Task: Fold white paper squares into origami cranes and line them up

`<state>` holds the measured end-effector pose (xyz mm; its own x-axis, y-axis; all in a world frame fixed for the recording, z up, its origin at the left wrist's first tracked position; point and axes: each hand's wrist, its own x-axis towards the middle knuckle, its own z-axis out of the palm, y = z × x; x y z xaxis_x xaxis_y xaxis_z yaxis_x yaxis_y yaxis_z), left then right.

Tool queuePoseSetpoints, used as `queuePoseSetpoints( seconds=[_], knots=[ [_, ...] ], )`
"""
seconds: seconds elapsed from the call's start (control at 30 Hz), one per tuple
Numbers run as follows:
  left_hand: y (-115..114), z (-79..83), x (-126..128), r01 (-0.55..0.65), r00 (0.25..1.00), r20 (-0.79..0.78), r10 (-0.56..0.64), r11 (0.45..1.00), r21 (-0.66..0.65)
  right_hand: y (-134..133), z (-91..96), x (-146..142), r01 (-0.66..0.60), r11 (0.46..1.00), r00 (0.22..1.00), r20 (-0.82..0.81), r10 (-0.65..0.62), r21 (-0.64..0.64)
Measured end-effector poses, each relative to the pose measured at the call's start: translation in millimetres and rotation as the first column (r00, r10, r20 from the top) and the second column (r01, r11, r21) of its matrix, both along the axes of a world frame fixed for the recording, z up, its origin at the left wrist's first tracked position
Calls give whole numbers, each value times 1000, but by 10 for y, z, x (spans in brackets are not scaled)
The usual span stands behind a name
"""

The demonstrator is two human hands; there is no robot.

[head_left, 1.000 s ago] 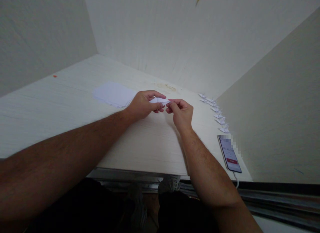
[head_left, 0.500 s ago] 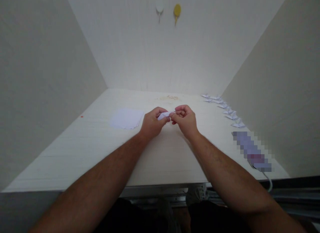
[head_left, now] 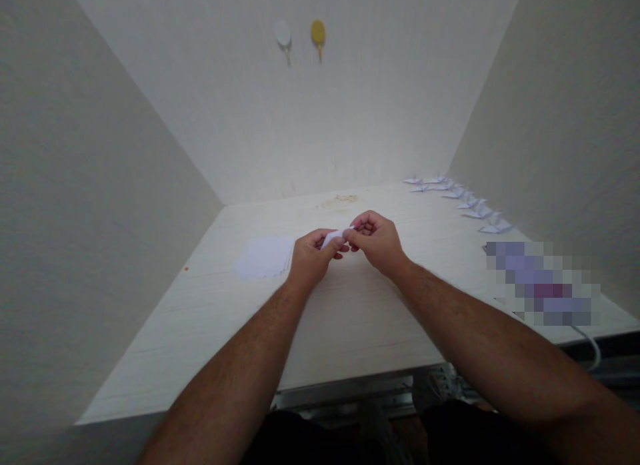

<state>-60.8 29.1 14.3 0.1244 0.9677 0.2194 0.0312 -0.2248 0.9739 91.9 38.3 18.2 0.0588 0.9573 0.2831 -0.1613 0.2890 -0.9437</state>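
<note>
Both hands meet over the middle of the white table (head_left: 350, 318), holding one small folded white paper (head_left: 331, 237) between them. My left hand (head_left: 311, 253) grips its left part, thumb on the near side. With thumb and fingertips, my right hand (head_left: 379, 240) pinches the paper's right end. Much of the paper is hidden by the fingers, so its exact shape cannot be made out. Just left of my left hand lies a stack of white paper sheets (head_left: 263, 255), slightly fanned at its edge.
Several folded white paper cranes (head_left: 477, 210) stand in a row along the right wall. Nearer on the right lies a pixelated flat object (head_left: 537, 278) with a white cable (head_left: 595, 345). A white hook (head_left: 283, 33) and a yellow hook (head_left: 318, 32) are on the back wall.
The camera view has tilted and turned, so the table and walls appear shifted. Both hands keep hold of the folded paper, with only slight finger movement.
</note>
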Motion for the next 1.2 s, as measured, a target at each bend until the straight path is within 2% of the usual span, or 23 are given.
queuePoseSetpoints(
  seconds=[0.17, 0.37, 0.57, 0.97, 1.2],
  knots=[
    [22, -25, -14, -25, 1000, 13, 26, 999, -46, -9, 12, -3, 3, 1000, 1000, -10, -3, -1],
    [38, -43, -17, -4, 1000, 9, 4, 998, -55, -53, 41, -16, -60, 996, 997, 45, 63, -61],
    [40, -58, -12, 8, 999, 47, -5, 997, -79, -56, 40, 6, -41, 998, 996, 76, 44, -40],
    [54, -77, 11, -1, 999, 35, 4, 998, -61, -46, 16, 31, -85, 996, 987, 132, 88, -28],
    [96, -107, 7, -32, 999, 25, 32, 999, -6, -31, -9, 28, -98, 994, 984, 148, 103, -42]
  ],
)
